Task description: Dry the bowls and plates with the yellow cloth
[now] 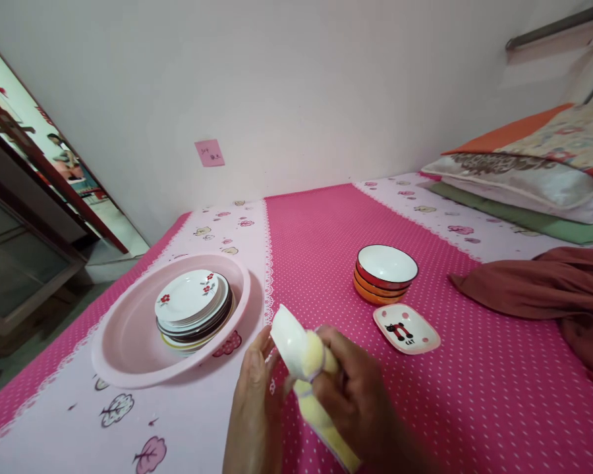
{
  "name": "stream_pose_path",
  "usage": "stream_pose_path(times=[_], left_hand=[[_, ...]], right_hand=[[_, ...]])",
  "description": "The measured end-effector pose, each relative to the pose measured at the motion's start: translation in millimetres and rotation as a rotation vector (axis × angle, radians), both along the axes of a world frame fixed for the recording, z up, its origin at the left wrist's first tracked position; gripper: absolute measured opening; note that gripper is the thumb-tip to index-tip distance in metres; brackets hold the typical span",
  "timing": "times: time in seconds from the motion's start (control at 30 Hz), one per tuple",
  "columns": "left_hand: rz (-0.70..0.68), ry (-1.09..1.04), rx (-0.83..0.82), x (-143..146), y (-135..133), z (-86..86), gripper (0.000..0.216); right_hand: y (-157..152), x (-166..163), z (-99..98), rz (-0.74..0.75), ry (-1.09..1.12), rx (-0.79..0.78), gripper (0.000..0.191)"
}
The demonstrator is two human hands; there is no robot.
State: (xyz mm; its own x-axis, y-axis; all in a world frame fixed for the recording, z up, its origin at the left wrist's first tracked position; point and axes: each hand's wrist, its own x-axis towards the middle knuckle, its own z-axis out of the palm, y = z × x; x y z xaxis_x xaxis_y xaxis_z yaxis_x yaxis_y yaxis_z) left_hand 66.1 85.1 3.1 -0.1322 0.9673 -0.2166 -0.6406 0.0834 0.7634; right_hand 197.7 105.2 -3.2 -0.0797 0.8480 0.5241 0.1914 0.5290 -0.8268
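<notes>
White bowl, 1 pc, held btwn both hands over bed, front ctr. L hand clamped on its left side; R hand clamped on yellow cloth against it, hiding part of cloth. Just past R hand: 1 cat dish; right behind, 1 stack of 3 bowls, top one red. To L: 1 pink basin w/ 1 stack of plates, no. unclear. Far R: maroon cloth, then bedding pile. Wall: 1 pink note. Thru doorway, far L: 1 person.
</notes>
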Motion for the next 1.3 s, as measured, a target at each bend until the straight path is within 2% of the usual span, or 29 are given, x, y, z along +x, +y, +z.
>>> stream_pose_path(times=[0.1, 0.17, 0.33, 0.43, 0.47, 0.53, 0.63, 0.7, 0.83, 0.93, 1.03, 1.17, 1.3], left_hand=[[-0.06, -0.172, -0.001, -3, -3, 3.4, 0.041], [-0.061, -0.281, -0.021, -7, -4, 4.8, 0.035], [-0.043, -0.373, -0.044, -13, 1, 0.3, 0.025], [-0.018, -0.354, 0.031, -15, 4, -5.5, 0.028], [0.0, -0.355, 0.055, -16, 5, -7.0, 0.03], [0.018, -0.37, 0.08, -19, 5, -8.7, 0.032], [0.008, -0.384, 0.073, -22, 4, -9.0, 0.033], [0.006, -0.375, 0.063, -20, 3, -8.7, 0.033], [-0.012, -0.207, 0.05, -7, 1, -9.9, 0.04], [-0.044, 0.023, 0.08, 7, 0, -13.4, 0.062], [-0.016, 0.196, 0.079, 16, -3, -14.7, 0.071], [-0.037, 0.217, 0.078, 15, -6, -10.0, 0.071], [-0.095, 0.103, 0.114, 5, -2, -10.2, 0.061]], right_hand=[[-4, -7, -6.2, -0.066, -0.28, 0.368, 0.02], [-5, -11, -7.7, -0.023, -0.377, 0.456, 0.022], [-4, -9, -0.8, 0.169, -0.493, 0.351, 0.014], [3, 9, 4.7, 0.218, -0.314, 0.164, 0.014], [7, 16, 6.3, 0.171, -0.222, 0.065, 0.013], [14, 30, 9.1, -0.02, -0.034, -0.089, 0.012], [22, 40, 12.7, -0.289, 0.101, -0.118, 0.009], [21, 39, 14.8, -0.325, 0.11, -0.087, 0.003], [10, 22, 14.8, -0.157, 0.056, -0.058, 0.008], [5, 8, 9.6, 0.022, 0.045, -0.147, 0.015], [4, -2, 4.8, 0.071, 0.138, -0.21, 0.016], [2, -8, 6.0, 0.122, 0.132, -0.097, 0.018], [1, -4, 9.7, 0.26, -0.029, -0.041, 0.025]])
